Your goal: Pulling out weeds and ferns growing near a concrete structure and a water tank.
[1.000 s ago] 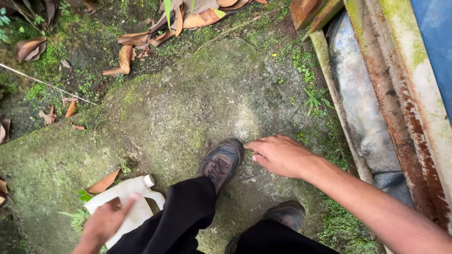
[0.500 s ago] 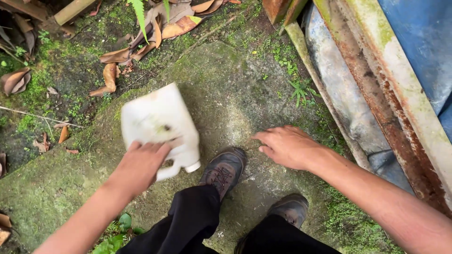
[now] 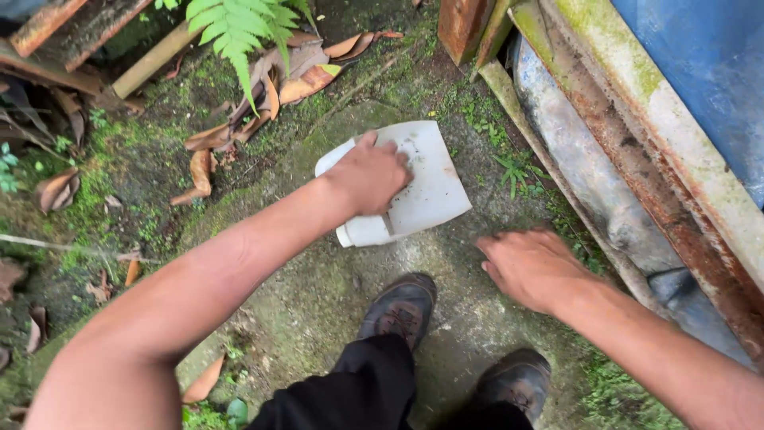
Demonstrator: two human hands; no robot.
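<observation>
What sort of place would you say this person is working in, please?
Probably a damp outdoor yard beside a shed or fence: mossy ground, dry leaves and a fern, with a rusty frame at the right.

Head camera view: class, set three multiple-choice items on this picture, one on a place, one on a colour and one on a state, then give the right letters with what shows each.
1. Where is the white plastic jug?
A. In front of the brown boots, above the mossy concrete
B. Inside the blue barrel
C. Under the fern

2. What colour are the trousers?
A. White
B. Black
C. Red

3. What is the right hand doing?
A. Gripping the jug
B. Holding a leaf
C. Open and empty, apart from the jug

Answers:
1 A, the jug shows beyond the boots, over the concrete slab.
2 B, both trouser legs are black.
3 C, its fingers are spread with nothing in them, while the left hand grips the jug.
</observation>
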